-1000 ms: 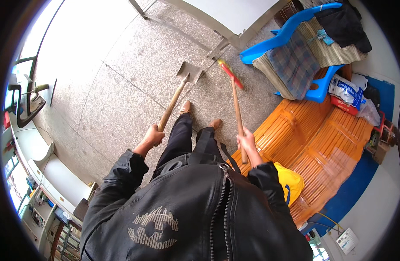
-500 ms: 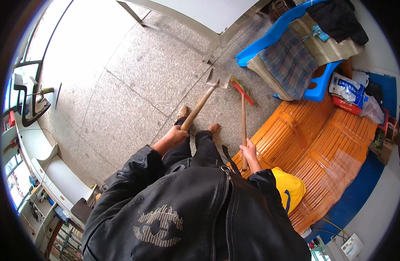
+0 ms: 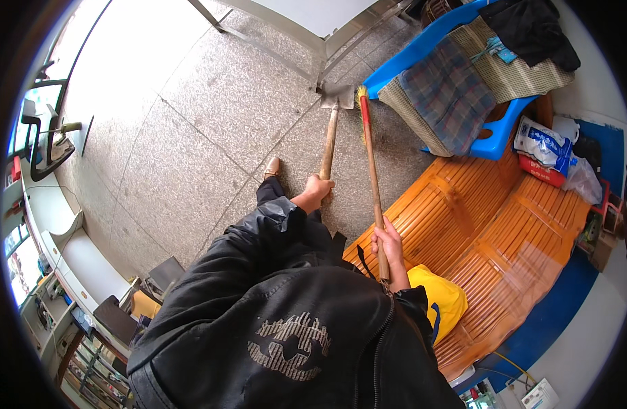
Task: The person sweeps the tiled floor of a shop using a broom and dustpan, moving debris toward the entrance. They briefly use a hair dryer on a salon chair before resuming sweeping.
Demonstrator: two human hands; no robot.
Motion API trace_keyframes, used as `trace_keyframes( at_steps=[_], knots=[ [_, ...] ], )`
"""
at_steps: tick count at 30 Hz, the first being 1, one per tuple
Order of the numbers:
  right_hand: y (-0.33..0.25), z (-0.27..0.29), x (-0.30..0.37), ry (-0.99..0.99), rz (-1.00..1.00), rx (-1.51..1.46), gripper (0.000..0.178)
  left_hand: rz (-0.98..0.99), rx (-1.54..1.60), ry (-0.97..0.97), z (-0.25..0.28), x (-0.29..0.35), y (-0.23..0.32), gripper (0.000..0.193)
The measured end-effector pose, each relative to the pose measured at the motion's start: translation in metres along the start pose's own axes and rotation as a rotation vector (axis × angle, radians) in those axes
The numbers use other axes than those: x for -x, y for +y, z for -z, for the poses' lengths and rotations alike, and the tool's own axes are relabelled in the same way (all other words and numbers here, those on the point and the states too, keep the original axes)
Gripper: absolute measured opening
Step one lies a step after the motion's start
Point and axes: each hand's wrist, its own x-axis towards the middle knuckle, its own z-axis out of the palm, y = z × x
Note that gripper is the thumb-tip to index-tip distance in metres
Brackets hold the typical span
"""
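My left hand (image 3: 315, 190) is wrapped round the lower end of the wooden handle of a shovel (image 3: 330, 140). Its flat grey metal blade rests at the floor by a table leg. In my right hand (image 3: 388, 244) is the long wooden handle of a broom (image 3: 372, 163), gripped near its end. The broom's red head with yellowish bristles stands on edge just right of the shovel blade, close to the blue chair. Both handles point away from me. One shoe (image 3: 272, 166) shows on the floor to the left of the shovel.
A blue plastic chair (image 3: 375, 84) with a woven mat and plaid cloth stands ahead right. Along my right runs a wooden slatted bench (image 3: 504, 266) with a yellow bag (image 3: 444, 298). A metal-legged white table (image 3: 286, 20) is ahead; white counters (image 3: 99, 273) line the left.
The shovel swung rightward with my left hand, its handle now more upright. The broom's head moved away and left, turning from slanted to nearly in line with its handle. My body shifted right.
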Motion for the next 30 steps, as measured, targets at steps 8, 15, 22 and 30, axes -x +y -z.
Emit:
trace_keyframes(
  at_steps=[8,15,22,30],
  knots=[
    [0.021,0.022,0.010,0.036,0.018,0.114,0.055,0.109,0.303,-0.056,-0.068,0.004,0.017,0.014],
    [0.029,0.042,0.032,0.127,-0.057,0.015,0.049,0.043,0.369,-0.100,-0.076,-0.003,-0.017,0.013],
    [0.049,0.052,0.038,0.168,-0.085,0.028,0.046,0.076,0.092,-0.067,-0.070,-0.002,-0.029,0.013],
    [0.063,0.058,0.052,0.150,-0.090,0.051,0.047,0.086,0.363,-0.088,-0.086,0.000,-0.024,0.011]
  ],
)
